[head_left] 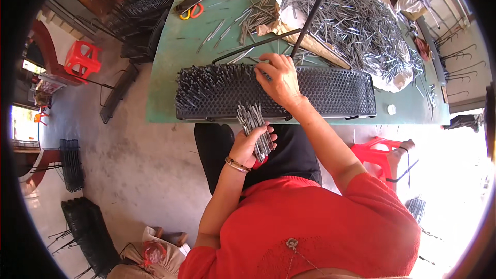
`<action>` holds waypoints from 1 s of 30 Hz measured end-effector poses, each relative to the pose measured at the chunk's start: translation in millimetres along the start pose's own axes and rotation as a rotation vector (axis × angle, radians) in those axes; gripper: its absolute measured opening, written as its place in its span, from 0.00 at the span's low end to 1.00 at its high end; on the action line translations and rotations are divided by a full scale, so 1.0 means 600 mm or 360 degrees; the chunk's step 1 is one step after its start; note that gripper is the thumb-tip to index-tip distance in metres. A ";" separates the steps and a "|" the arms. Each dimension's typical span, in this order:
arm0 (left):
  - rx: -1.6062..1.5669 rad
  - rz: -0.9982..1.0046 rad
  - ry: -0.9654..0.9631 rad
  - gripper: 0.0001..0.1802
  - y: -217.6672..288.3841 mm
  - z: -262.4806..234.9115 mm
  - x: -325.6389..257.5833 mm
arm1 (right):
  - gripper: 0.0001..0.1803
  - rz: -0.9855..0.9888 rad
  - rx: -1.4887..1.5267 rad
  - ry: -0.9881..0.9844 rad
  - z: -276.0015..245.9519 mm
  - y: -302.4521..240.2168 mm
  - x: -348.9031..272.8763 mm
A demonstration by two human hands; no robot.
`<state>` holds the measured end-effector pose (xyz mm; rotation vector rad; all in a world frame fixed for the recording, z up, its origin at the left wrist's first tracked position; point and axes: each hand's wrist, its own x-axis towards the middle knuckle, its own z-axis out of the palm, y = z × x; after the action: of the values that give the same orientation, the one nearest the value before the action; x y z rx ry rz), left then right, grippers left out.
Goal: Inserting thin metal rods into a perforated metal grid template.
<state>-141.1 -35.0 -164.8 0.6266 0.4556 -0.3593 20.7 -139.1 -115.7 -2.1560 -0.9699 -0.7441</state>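
Black perforated rack (336,93) lay lengthwise along the tabletop's near edge. Thin rods (199,85) stood packed at its left end, thinning along its far side toward the right hand (279,78); right part showed bare holes. Right hand was over the rack's far side, fingers bent; could not tell whether the fingertips pinched anything. Left hand (248,144) was just off the near edge, closed around a bundle of grey rods (254,124), tips pointing at the rack. Beyond, toward the green tabletop's (168,80) far right corner: large heap of loose rods (356,28) on pale sheeting. Toward far left corner: dark phone (191,1), orange-and-yellow-handled scissors (192,11) beside it.
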 end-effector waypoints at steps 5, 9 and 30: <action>0.0071 0.0039 0.0060 0.15 0.016 0.008 -0.012 | 0.07 0.0183 0.0266 0.0026 -0.028 -0.024 0.002; 0.0095 0.0137 0.0077 0.14 0.023 0.011 -0.021 | 0.13 0.0794 0.0614 -0.0769 -0.047 -0.049 -0.036; 0.0115 0.0092 0.0052 0.15 0.035 0.007 -0.013 | 0.12 0.0912 0.1210 -0.0037 0.007 -0.024 0.033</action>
<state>-136.8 -20.3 -148.0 0.7153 0.4564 -0.3123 21.0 -120.0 -99.8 -1.6197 -0.4733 -0.0405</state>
